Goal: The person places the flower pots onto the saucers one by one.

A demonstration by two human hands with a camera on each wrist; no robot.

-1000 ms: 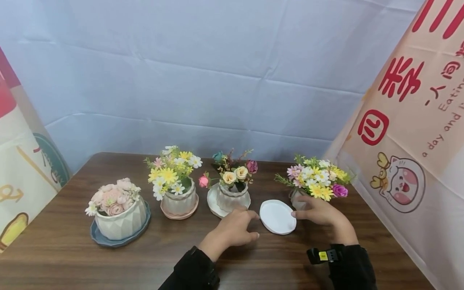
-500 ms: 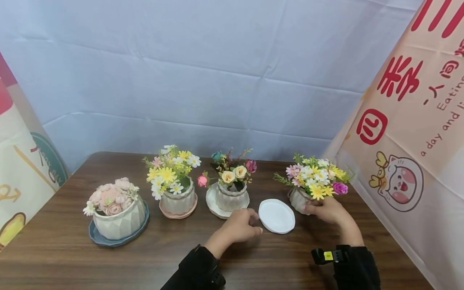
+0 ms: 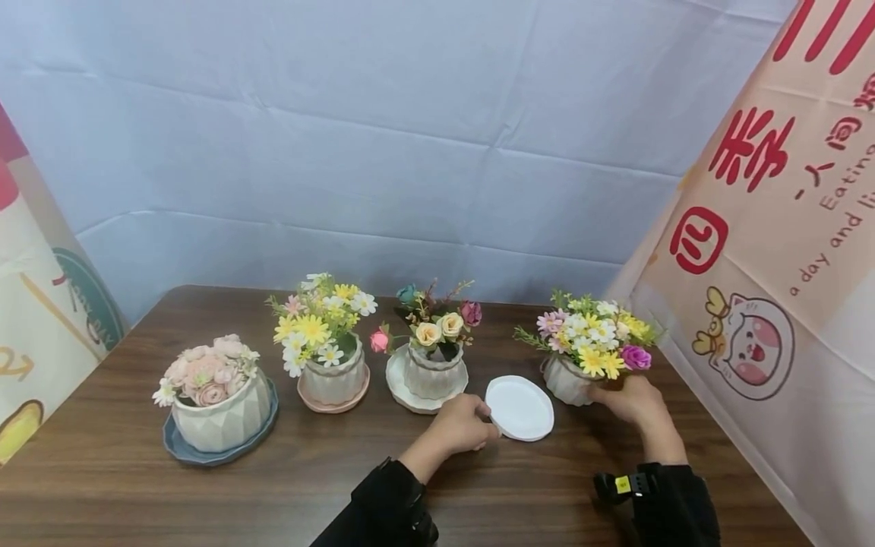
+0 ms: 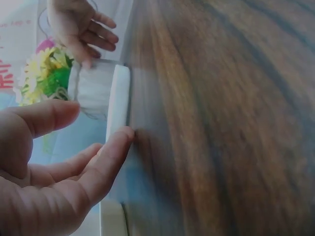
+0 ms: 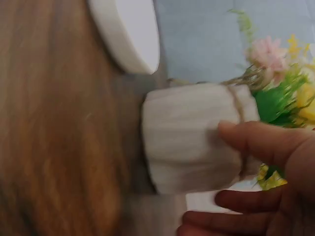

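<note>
In the head view, my left hand reaches to the left edge of an empty white saucer. The left wrist view has its thumb held apart while a fingertip meets the saucer's rim. My right hand is beside a whitish ribbed flowerpot of yellow, white, pink and purple flowers, standing right of the saucer. Seen from the right wrist, the thumb overlaps the pot's side near its twine, and the other fingers stretch out loosely beyond it.
Left of the saucer stand three more potted flowers: a rose pot on a white saucer, a daisy pot on a pink saucer, and a wide faceted pot on a blue saucer. Cloth backdrops surround the wooden table.
My right hand has drawn back from over the saucer and pot to the pot's near right side. My left hand has shifted rightward to the empty saucer's edge.
</note>
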